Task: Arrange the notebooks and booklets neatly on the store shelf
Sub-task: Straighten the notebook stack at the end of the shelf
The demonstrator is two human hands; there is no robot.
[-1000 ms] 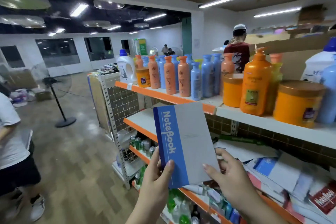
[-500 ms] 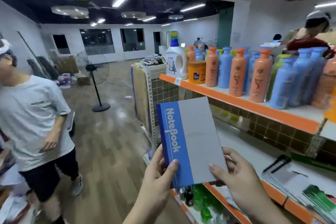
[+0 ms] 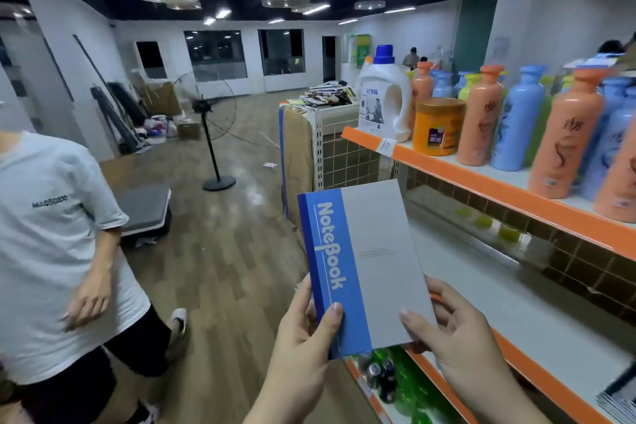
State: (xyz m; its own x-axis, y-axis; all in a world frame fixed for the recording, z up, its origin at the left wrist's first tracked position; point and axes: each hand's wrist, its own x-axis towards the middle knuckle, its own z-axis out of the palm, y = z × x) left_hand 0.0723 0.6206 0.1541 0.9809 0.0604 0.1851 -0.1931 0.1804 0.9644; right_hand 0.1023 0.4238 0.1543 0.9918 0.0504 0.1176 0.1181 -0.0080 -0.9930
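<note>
I hold a grey notebook (image 3: 371,262) with a blue spine strip reading "NoteBook" upright in front of me, left of the shelving. My left hand (image 3: 303,337) grips its lower left corner, thumb on the blue strip. My right hand (image 3: 451,330) pinches the lower right edge, thumb on the grey cover. The white middle shelf (image 3: 516,306) with an orange front lip runs to the right of the notebook. A few booklets (image 3: 619,396) show at the bottom right edge of that shelf.
The upper shelf (image 3: 481,179) carries a white detergent jug (image 3: 382,103), an orange tub (image 3: 437,126) and several orange and blue bottles. Green bottles (image 3: 406,385) fill the lower shelf. A person in a white T-shirt (image 3: 48,251) stands at left; a floor fan (image 3: 210,127) stands behind.
My view has swung left along the aisle: the heap of booklets slid out of sight and the person at left came closer. Both hands keep the same hold on the notebook.
</note>
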